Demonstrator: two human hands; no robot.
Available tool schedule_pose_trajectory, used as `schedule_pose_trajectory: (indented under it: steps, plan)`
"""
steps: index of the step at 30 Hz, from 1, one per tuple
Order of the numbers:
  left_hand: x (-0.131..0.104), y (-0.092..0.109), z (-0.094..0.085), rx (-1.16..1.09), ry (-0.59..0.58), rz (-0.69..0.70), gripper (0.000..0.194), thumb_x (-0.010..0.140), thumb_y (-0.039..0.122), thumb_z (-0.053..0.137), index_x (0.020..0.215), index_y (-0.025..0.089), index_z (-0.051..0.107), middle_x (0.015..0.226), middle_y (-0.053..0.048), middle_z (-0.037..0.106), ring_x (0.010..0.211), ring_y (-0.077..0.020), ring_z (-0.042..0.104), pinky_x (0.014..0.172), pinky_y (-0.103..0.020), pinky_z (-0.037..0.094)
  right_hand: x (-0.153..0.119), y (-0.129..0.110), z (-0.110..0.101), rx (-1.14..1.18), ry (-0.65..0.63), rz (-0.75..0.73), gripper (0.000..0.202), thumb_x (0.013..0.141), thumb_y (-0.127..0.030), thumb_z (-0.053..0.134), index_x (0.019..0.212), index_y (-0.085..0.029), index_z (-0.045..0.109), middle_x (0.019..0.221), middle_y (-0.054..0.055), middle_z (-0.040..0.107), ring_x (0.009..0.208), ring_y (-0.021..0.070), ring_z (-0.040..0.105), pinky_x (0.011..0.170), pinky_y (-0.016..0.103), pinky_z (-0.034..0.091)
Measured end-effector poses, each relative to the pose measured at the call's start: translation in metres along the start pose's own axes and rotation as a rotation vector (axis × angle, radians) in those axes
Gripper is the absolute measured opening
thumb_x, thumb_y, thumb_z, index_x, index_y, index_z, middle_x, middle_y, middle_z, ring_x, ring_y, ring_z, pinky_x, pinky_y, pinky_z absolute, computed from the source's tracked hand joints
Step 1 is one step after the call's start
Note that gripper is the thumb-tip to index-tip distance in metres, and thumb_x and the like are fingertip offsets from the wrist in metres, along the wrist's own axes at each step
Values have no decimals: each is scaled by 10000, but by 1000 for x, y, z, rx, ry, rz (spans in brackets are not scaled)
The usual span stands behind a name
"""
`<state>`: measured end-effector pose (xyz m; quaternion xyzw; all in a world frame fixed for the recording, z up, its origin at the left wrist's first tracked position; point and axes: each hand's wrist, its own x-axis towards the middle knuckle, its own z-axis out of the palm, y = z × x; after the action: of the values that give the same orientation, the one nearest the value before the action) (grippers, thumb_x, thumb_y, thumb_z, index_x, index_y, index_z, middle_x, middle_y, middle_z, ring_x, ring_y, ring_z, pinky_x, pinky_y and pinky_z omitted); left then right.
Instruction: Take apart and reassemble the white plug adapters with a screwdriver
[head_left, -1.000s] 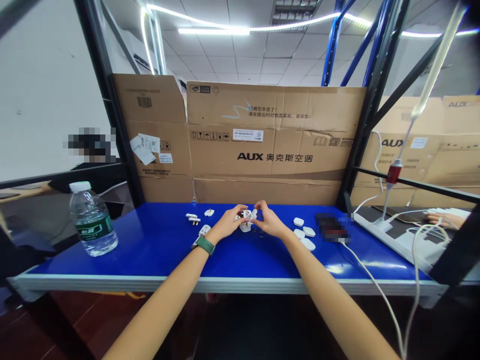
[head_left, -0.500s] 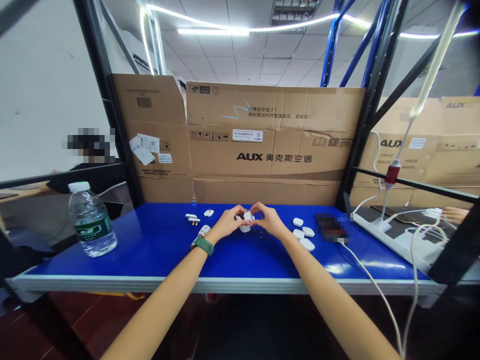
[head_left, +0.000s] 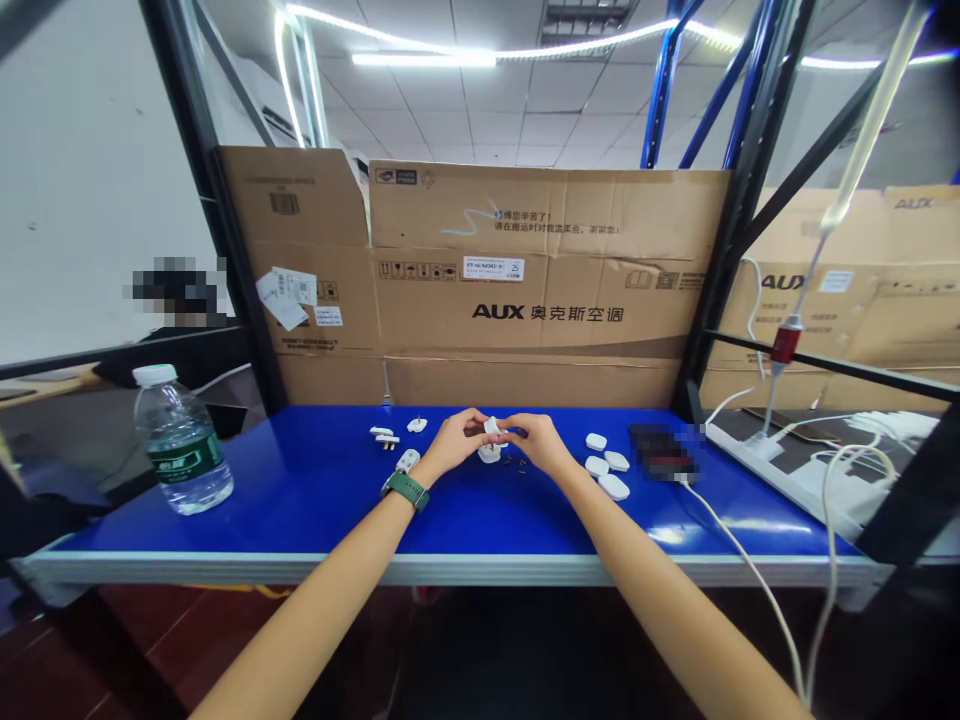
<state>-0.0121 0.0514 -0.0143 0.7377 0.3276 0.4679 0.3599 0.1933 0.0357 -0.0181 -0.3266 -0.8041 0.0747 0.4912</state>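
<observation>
My left hand [head_left: 454, 445] and my right hand [head_left: 538, 443] meet over the middle of the blue table [head_left: 315, 500], both pinching a small white plug part [head_left: 493, 428] between the fingertips. A green watch [head_left: 407, 490] is on my left wrist. Just below the hands another white plug piece [head_left: 489, 453] rests on the table, with a few tiny dark screws [head_left: 514, 463] beside it. Three white plug covers [head_left: 609, 470] lie to the right of my right hand. More white plug parts with pins [head_left: 385, 437] lie to the left.
A water bottle [head_left: 178, 442] stands at the table's left. Cardboard boxes [head_left: 540, 280] wall off the back. A white power strip [head_left: 780, 475] with cables lies at the right, a blurred dark object [head_left: 664, 452] beside it. Another person sits behind the left frame.
My hands have drawn closer together and lowered slightly, turning the white part between the fingertips. The other person's hand at the far right has left the view.
</observation>
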Motion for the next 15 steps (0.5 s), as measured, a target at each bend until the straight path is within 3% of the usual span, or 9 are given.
schedule_pose_trajectory:
  steps: [9, 15]
  plan:
    - [2, -2, 6, -117, 86, -11, 505, 651, 525, 851, 894, 139, 634, 862, -107, 775, 797, -246, 747, 718, -314, 559, -3, -19, -1, -244, -90, -19, 390, 921, -240, 646, 1308, -203, 669, 1195, 109, 735, 1013, 231, 717, 883, 280, 510]
    - [-2, 4, 8, -14, 51, 32, 538, 727, 437, 821, 1146, 166, 621, 811, -51, 774, 784, -231, 752, 660, -270, 544, -5, -23, -4, -355, -163, -6, 553, 839, -62, 558, 1365, -222, 620, 1286, 80, 697, 1118, 236, 686, 928, 283, 504]
